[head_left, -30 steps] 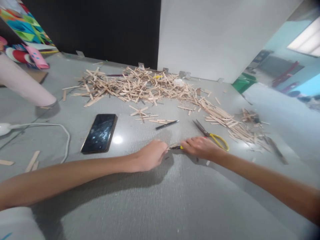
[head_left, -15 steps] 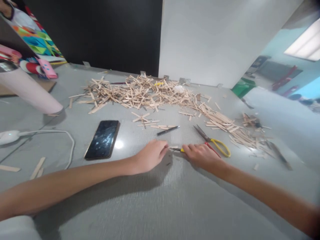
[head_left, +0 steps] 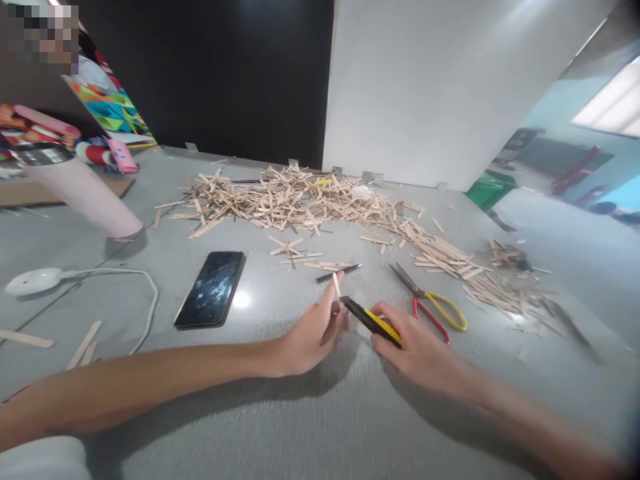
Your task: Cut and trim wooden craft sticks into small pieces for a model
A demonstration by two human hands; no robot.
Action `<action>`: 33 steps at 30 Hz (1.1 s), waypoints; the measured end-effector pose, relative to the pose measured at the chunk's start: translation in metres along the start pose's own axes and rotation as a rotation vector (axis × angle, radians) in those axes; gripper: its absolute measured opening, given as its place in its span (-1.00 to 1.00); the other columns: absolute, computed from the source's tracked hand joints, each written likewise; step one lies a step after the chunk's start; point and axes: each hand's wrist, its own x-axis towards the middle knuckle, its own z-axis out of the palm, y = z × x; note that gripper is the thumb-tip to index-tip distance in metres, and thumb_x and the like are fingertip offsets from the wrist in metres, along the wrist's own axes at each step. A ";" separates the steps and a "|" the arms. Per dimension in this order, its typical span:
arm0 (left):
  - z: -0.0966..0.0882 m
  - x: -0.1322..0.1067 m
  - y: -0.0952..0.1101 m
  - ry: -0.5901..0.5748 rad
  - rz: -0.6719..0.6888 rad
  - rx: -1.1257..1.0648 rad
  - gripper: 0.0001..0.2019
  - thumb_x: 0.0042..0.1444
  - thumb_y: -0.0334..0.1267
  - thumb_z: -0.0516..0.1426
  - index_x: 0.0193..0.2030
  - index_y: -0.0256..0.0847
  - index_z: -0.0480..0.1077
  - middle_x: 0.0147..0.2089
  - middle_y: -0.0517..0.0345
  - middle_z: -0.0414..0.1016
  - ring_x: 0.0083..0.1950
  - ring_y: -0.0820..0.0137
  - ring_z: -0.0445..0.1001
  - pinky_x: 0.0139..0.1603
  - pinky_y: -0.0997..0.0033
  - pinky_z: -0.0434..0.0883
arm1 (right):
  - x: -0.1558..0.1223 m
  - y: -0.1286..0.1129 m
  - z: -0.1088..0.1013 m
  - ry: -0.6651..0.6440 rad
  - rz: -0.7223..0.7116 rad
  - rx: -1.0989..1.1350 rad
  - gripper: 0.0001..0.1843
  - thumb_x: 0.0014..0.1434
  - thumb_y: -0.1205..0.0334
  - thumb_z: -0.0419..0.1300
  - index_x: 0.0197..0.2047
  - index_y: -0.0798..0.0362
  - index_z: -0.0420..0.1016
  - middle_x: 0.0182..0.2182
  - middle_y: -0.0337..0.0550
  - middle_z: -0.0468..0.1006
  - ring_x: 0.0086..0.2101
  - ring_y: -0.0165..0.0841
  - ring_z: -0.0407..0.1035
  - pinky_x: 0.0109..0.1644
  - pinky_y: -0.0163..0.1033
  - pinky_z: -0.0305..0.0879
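Between the thumb and fingers of my left hand (head_left: 313, 337) is a short, pale wooden stick (head_left: 337, 285), standing nearly upright. My right hand (head_left: 417, 347) is closed around a black and yellow utility knife (head_left: 373, 321). The knife's front end points left and reaches the lower part of the stick; whether they touch I cannot tell. Just beyond my hands a dark pen (head_left: 339, 274) lies on the grey table (head_left: 280, 427). Scissors (head_left: 423, 293) with one red and one yellow handle lie spread beside my right hand.
A heap of wooden sticks (head_left: 280, 200) runs along the back panel and trails right. On the left are a phone (head_left: 211, 290), a white cable (head_left: 145, 277) and a tilted pink bottle (head_left: 87, 193). A green bin (head_left: 490, 190) stands at the far right. Another person is at upper left.
Both hands have come up from the tabletop. My left hand has turned, tipping the stick upright, and the knife now slants up toward it, with more of its body showing.
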 end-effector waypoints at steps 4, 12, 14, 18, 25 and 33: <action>0.004 -0.007 -0.008 -0.026 0.018 0.027 -0.29 0.60 -0.11 -0.13 0.63 -0.11 -0.56 -0.39 0.29 0.36 -0.46 0.46 0.32 -0.40 0.47 0.33 | -0.006 -0.004 -0.022 -0.070 -0.007 -0.013 -0.71 0.52 0.05 0.06 0.04 -0.03 0.55 -0.29 -0.25 0.64 -0.37 -0.35 0.48 -0.16 -0.24 0.29; 0.004 -0.011 -0.015 -0.121 0.055 -0.036 -0.30 0.60 -0.11 -0.18 0.61 -0.12 -0.64 -0.38 0.32 0.30 -0.45 0.47 0.24 -0.37 0.46 0.30 | -0.014 0.003 0.016 -0.064 0.024 -0.201 -0.66 0.55 0.10 0.01 0.26 -0.02 0.43 -0.11 -0.03 0.68 -0.13 -0.16 0.58 -0.10 -0.16 0.36; 0.002 -0.009 -0.015 -0.135 0.067 -0.064 -0.30 0.61 -0.10 -0.21 0.59 -0.12 -0.69 -0.37 0.32 0.27 -0.45 0.47 0.23 -0.36 0.45 0.31 | -0.014 0.004 0.035 0.007 0.135 -0.253 -0.68 0.52 0.21 0.02 0.22 0.05 0.43 -0.19 0.02 0.68 -0.21 -0.13 0.60 -0.20 -0.16 0.35; 0.000 -0.007 -0.014 -0.235 0.097 -0.090 -0.27 0.60 -0.11 -0.17 0.59 -0.13 -0.68 -0.34 0.30 0.30 -0.42 0.45 0.28 -0.30 0.42 0.35 | -0.015 0.002 0.020 -0.016 0.085 -0.213 -0.73 0.54 0.18 0.01 0.10 0.03 0.49 -0.26 -0.05 0.67 -0.28 -0.19 0.57 -0.23 -0.19 0.33; -0.004 -0.007 -0.016 -0.351 0.108 -0.056 -0.26 0.60 -0.17 -0.17 0.57 -0.19 -0.75 -0.33 0.27 0.34 -0.39 0.43 0.34 -0.27 0.40 0.37 | -0.023 0.010 0.017 -0.023 0.050 -0.166 -0.73 0.52 0.14 0.04 0.06 0.01 0.53 -0.24 -0.06 0.66 -0.25 -0.20 0.55 -0.13 -0.15 0.37; -0.002 -0.006 -0.010 -0.309 0.105 -0.103 -0.26 0.59 -0.23 -0.13 0.60 -0.14 -0.67 -0.36 0.30 0.32 -0.42 0.45 0.30 -0.30 0.44 0.34 | -0.022 -0.007 -0.015 -0.175 0.037 -0.059 -0.69 0.53 0.03 0.04 0.07 -0.05 0.54 -0.13 -0.12 0.67 -0.12 -0.20 0.55 -0.04 -0.17 0.38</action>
